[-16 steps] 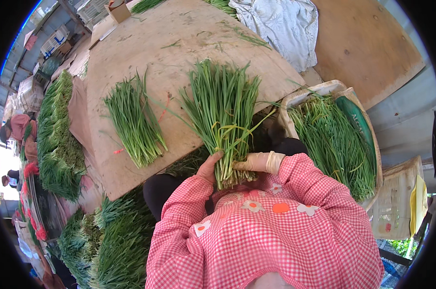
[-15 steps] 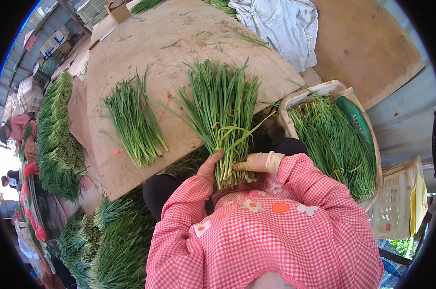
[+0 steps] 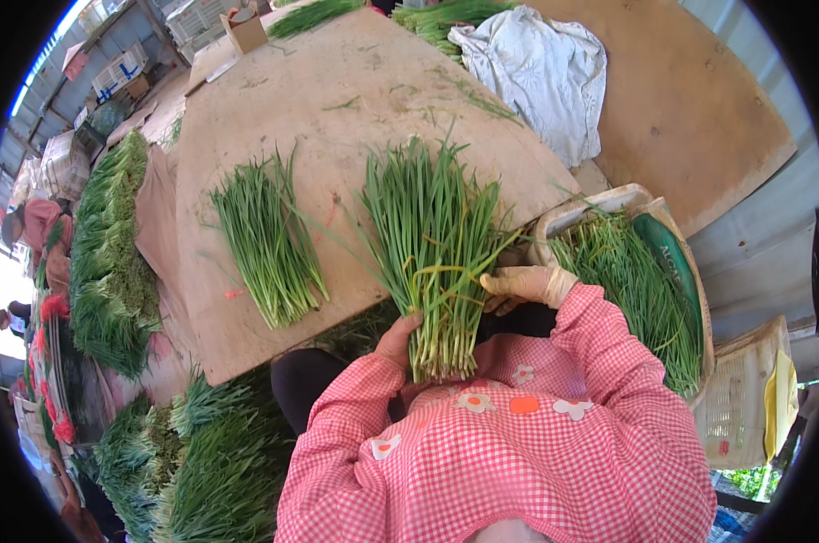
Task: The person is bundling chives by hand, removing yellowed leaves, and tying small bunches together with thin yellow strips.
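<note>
A large bunch of green garlic chives leans over the near edge of the table, its pale cut ends pointing toward me. My left hand is closed round the lower left of the stalks, thumb on top. At the bunch's right side, my right hand, in a pale thin glove, has its thumb and fingers closed on a yellowed chive leaf lying across the stalks; its other fingers are partly hidden. A smaller bunch of chives lies on the board to the left, apart from both hands.
The wooden table holds scraps of leaf and a small cardboard box. A crate of loose chives stands at right, near a white cloth. More chives are piled at lower left. Another person is at far left.
My right hand has moved from the bunch's cut ends up and right to the yellowed leaf. My left hand keeps its grip. The whole view has shifted slightly.
</note>
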`<action>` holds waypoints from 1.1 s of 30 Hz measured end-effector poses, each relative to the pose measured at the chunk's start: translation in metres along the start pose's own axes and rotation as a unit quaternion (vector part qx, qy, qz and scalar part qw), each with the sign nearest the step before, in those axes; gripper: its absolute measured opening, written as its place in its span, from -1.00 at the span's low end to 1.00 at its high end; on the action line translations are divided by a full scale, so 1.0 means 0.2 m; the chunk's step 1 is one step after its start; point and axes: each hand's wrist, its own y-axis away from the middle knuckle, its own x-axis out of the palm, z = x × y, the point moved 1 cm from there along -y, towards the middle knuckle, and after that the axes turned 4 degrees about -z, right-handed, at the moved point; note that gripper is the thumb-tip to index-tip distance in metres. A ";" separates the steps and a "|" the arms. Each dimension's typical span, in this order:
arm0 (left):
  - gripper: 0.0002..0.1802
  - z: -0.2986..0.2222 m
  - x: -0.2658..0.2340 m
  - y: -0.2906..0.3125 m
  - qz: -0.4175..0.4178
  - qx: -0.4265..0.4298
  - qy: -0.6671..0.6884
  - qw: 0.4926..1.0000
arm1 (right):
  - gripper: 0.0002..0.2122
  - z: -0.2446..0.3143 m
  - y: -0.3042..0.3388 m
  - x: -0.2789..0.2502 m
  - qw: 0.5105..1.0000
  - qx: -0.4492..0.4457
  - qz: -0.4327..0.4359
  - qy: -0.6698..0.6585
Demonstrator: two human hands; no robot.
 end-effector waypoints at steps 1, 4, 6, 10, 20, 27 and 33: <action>-0.32 -0.01 -0.01 0.01 0.017 0.017 -0.038 0.999 | -0.38 0.00 -0.02 -0.02 0.998 -0.036 -0.007 -0.046; -0.23 -0.05 0.01 0.02 0.056 0.058 -0.177 0.981 | -0.40 0.16 -0.03 0.03 0.971 -0.144 -0.063 -0.182; -0.20 -0.08 0.00 -0.01 0.088 0.055 -0.279 0.955 | -0.41 0.25 -0.06 0.08 0.942 -0.201 -0.056 -0.264; -0.17 -0.14 0.12 0.03 0.059 0.088 -0.400 0.910 | -0.44 0.37 -0.09 0.19 0.929 -0.290 -0.167 -0.157; -0.40 -0.42 0.56 0.16 0.002 0.349 -0.481 0.805 | -0.52 0.64 0.09 0.37 0.884 -0.428 -0.189 -0.001; -0.41 -0.75 0.99 0.25 0.060 0.441 -0.558 0.701 | -0.55 1.06 0.36 0.45 0.824 -0.513 -0.228 0.074; -0.39 -0.89 1.04 0.17 0.061 0.445 -0.587 0.673 | -0.43 1.11 0.22 0.28 0.784 -0.543 -0.242 0.179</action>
